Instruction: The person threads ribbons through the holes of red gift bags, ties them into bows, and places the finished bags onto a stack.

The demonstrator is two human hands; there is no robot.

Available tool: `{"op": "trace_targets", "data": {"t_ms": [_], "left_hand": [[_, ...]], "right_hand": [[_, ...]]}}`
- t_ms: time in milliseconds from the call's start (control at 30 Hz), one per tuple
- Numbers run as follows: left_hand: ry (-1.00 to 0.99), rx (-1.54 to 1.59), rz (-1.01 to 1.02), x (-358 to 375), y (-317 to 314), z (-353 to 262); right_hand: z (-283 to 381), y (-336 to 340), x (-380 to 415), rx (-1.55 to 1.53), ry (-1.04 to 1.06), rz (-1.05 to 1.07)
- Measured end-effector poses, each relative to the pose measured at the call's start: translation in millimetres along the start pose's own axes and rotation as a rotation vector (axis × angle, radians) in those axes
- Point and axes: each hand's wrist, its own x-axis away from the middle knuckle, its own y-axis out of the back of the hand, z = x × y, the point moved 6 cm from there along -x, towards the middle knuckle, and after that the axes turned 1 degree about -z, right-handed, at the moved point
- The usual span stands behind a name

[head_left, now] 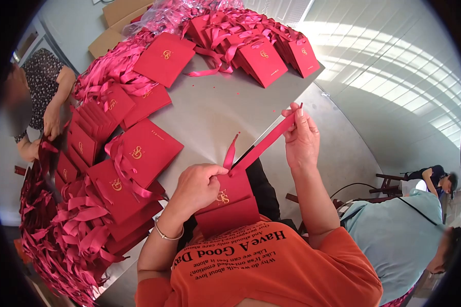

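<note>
A red paper bag with a gold logo rests against my lap at the table's edge. My left hand is closed at the bag's top edge, pinching it beside the ribbon. From that edge a red ribbon runs up to the right, pulled taut. Its far end is pinched in my right hand, between thumb and fingers. A short ribbon end stands up from the bag near my left fingertips.
Red bags and heaps of pink ribbons cover the left of the grey table. More bags stand at its back. A co-worker's hands are at the far left. Other people sit at the right near stools.
</note>
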Motion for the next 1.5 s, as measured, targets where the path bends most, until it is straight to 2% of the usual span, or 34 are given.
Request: {"op": "trace_targets", "data": {"t_ms": [33,67,100,167,200,233,267,300,500,600,667,800,1000,1067,1100,1167,1267,1500], "left_hand": [[-0.096,-0.106,0.0,1,2,-5],[-0.071,-0.107,-0.016,1,6,-4],[-0.102,-0.152,0.018,1,7,-6],[-0.089,-0.195,0.042,2,14,-8],[0.002,-0.152,0.098,-2,16,-8],[0.084,-0.107,0.154,-2,16,-4],[0.046,-0.056,0.056,0,14,5],[0.057,-0.057,0.054,1,14,8],[0.124,0.029,0.069,7,18,15],[0.077,0.09,0.002,11,27,14],[0.028,-0.186,0.045,12,35,4],[-0.001,-0.165,-0.005,14,37,0],[0.025,0.006,0.046,16,40,4],[0.108,0.149,0.141,18,37,8],[0.106,0.15,0.142,20,36,12],[0.137,0.451,0.098,24,31,25],[0.188,0.6,0.118,28,23,31],[0.222,0.768,0.106,29,15,44]], "right_hand": [[4,-6,1,0.076,0.078,0.01],[6,-15,3,0.148,0.15,0.03],[3,-21,7,0.145,0.121,0.053],[16,-62,42,0.684,0.567,0.575],[16,-82,60,0.866,0.619,0.714],[6,-85,69,0.856,0.605,0.733],[-8,-89,80,0.938,0.603,0.82],[-20,-90,88,1.021,0.605,0.901],[-42,-79,89,0.964,0.578,0.853],[-44,-79,86,1.005,0.565,0.879],[-44,-83,86,0.975,0.59,0.887],[-48,-88,82,0.896,0.59,0.954],[-45,-75,69,0.851,0.505,0.963],[-42,-73,70,0.845,0.483,0.943],[-41,-71,69,0.839,0.461,0.92],[-40,-69,69,0.823,0.451,0.913],[-42,-64,68,0.817,0.418,0.914],[-50,-62,68,0.827,0.321,0.916]]}}
